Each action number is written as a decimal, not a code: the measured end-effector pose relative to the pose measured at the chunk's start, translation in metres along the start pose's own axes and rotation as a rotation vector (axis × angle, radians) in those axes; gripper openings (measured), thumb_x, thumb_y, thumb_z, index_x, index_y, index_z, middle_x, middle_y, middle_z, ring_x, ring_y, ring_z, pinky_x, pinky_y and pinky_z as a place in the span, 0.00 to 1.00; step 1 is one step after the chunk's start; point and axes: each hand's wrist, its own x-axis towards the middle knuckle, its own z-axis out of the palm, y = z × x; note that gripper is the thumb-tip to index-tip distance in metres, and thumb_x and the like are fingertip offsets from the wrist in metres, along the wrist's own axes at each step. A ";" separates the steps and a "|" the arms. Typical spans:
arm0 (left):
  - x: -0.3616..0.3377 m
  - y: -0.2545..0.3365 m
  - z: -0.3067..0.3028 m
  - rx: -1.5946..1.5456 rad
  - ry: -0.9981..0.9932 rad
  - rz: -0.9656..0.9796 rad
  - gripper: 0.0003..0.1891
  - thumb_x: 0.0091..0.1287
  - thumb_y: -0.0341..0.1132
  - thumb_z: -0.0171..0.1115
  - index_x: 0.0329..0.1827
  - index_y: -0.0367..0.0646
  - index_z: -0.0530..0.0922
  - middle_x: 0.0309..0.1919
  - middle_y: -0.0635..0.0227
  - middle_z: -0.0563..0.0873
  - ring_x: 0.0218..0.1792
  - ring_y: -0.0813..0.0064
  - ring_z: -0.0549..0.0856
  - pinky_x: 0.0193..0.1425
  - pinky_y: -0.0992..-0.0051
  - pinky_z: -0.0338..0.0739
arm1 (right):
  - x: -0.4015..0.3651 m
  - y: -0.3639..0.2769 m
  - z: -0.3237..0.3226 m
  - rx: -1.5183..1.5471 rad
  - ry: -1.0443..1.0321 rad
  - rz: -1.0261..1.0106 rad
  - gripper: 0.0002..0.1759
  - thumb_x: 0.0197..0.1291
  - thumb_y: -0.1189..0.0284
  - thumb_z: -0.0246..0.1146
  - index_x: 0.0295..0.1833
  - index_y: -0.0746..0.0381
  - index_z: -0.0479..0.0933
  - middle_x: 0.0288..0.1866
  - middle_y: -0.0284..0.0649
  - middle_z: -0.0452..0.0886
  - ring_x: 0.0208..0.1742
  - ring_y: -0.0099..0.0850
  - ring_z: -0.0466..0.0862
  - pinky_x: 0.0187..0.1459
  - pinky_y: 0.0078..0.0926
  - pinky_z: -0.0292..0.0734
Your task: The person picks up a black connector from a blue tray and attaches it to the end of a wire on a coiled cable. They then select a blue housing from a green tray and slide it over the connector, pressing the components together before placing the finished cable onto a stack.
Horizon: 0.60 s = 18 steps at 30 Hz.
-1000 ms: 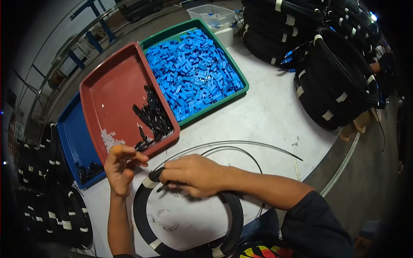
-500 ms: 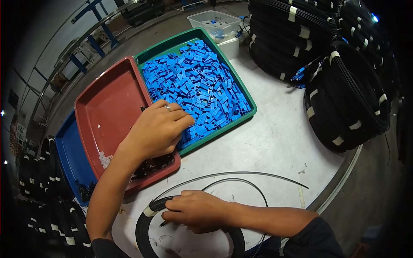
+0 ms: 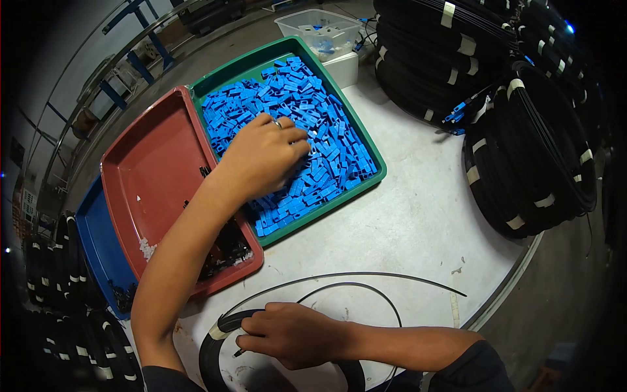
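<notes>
My left hand (image 3: 264, 157), a ring on one finger, reaches into the green tray (image 3: 318, 215) among many small blue plastic connector housings (image 3: 326, 147). Its fingers are curled down, and the fingertips and whatever they pinch are hidden. Low in the view, my right hand (image 3: 294, 336) is closed around a thin black cable; a short dark cable tip (image 3: 238, 353) pokes out below its fingers. This hand rests over a coil of black cable (image 3: 211, 356) bound with pale tape. Loose loops of the cable (image 3: 366, 276) arc across the white table.
Left of the green tray, a red tray (image 3: 153, 166) holds black parts and small white bits. A blue tray (image 3: 98, 242) sits partly beneath it. Large taped cable coils (image 3: 532, 163) stand at the right. A clear plastic bin (image 3: 320, 32) is at the back.
My left hand has moved farther right over the blue housings, deeper into the tray. My right hand keeps its hold on the cable, while the whole view has shifted slightly.
</notes>
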 end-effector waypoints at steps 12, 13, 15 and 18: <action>0.029 0.028 0.016 -0.307 -0.032 0.127 0.24 0.64 0.35 0.72 0.65 0.53 0.79 0.65 0.66 0.83 0.65 0.61 0.83 0.68 0.61 0.75 | -0.001 -0.001 -0.002 -0.049 -0.037 0.027 0.24 0.47 0.77 0.68 0.54 0.62 0.78 0.49 0.44 0.79 0.50 0.41 0.82 0.51 0.38 0.76; 0.029 0.022 0.014 -0.310 -0.028 0.130 0.24 0.64 0.35 0.72 0.65 0.53 0.79 0.65 0.66 0.83 0.65 0.61 0.83 0.68 0.61 0.75 | -0.001 -0.001 -0.001 -0.044 -0.004 0.010 0.25 0.46 0.78 0.69 0.54 0.62 0.78 0.50 0.44 0.79 0.50 0.41 0.82 0.51 0.37 0.76; 0.027 0.007 0.007 -0.077 -0.096 0.061 0.25 0.60 0.30 0.70 0.62 0.52 0.80 0.62 0.67 0.85 0.63 0.63 0.84 0.68 0.61 0.75 | 0.000 0.000 -0.001 -0.043 0.031 -0.005 0.25 0.45 0.78 0.69 0.54 0.62 0.78 0.50 0.44 0.80 0.50 0.40 0.82 0.51 0.36 0.76; 0.018 -0.022 0.005 0.119 -0.004 0.034 0.17 0.57 0.27 0.67 0.51 0.49 0.84 0.55 0.70 0.88 0.58 0.67 0.85 0.64 0.64 0.75 | 0.002 0.000 -0.002 -0.073 0.069 -0.017 0.18 0.52 0.77 0.63 0.52 0.61 0.78 0.41 0.38 0.75 0.34 0.36 0.77 0.39 0.34 0.72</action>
